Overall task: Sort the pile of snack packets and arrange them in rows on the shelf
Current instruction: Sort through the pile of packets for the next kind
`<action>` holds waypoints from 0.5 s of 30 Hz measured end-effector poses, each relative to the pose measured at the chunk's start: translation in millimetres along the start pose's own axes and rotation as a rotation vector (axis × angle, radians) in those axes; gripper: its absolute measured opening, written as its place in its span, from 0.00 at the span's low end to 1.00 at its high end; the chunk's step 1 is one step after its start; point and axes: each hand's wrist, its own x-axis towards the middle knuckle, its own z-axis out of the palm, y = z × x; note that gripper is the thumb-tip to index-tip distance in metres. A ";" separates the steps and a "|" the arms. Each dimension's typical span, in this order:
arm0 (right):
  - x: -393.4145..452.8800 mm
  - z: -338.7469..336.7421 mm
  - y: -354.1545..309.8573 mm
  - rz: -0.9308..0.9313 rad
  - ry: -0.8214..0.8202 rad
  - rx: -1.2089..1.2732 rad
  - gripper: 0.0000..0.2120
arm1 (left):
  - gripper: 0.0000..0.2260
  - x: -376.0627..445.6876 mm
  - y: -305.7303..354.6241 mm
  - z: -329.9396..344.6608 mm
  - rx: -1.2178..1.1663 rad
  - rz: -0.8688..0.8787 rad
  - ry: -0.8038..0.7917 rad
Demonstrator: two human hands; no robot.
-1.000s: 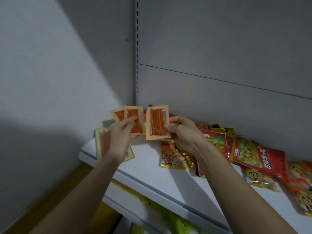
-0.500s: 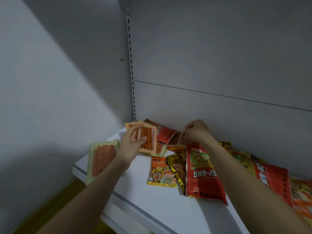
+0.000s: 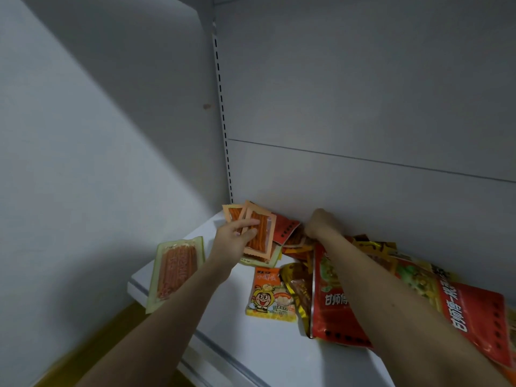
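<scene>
White shelf (image 3: 251,344) running from 9 o'clock down to 5 o'clock, front edge a pale metal lip. Grey back panel (image 3: 363,107) behind, split by a thin horizontal seam, with a slotted upright strip (image 3: 222,121) climbing toward 12 o'clock at the corner. Plain grey side wall (image 3: 83,135) at 9 to 10 o'clock, half in shadow. Strip of yellowish floor (image 3: 92,347) at 7 o'clock below the shelf.

Left hand (image 3: 233,241) just below centre, fingers curled, pinching a fan of small orange snack packets (image 3: 258,230) between thumb and fingers; packets raised and tilted, upper corners near the back panel. Right hand (image 3: 321,226) at about 3 o'clock from the left one, knuckles up, fingers dipped into the pile of snack packets (image 3: 301,244) against the back panel; fingertips hidden, so grip cannot be told.

Pile spreading from centre to 4 o'clock: large red bags (image 3: 335,303) under the right forearm, gold and yellow wrappers at the rear. Yellow cartoon-face packet (image 3: 268,294) lying flat at 6 o'clock from the left hand, touching the pile's edge. Pale green packet of reddish sticks (image 3: 176,269) lying alone at 8 o'clock, near the shelf's left end, overhanging its front edge.
</scene>
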 end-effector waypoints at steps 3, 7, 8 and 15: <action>3.8 0.2 3.5 -0.013 -0.045 -0.001 0.04 | 0.10 2.1 -3.1 4.1 -0.001 -0.017 -0.022; 0.4 -15.8 4.5 -0.025 -0.150 -0.020 0.08 | 0.10 3.9 -3.6 3.4 -0.003 -0.017 -0.029; -1.9 -21.7 4.7 -0.027 -0.198 -0.045 0.08 | 0.10 4.3 -3.2 2.4 -0.003 -0.016 -0.031; -15.5 -42.5 22.5 0.025 -0.129 0.016 0.08 | 0.11 7.1 -5.1 7.3 -0.005 -0.021 -0.048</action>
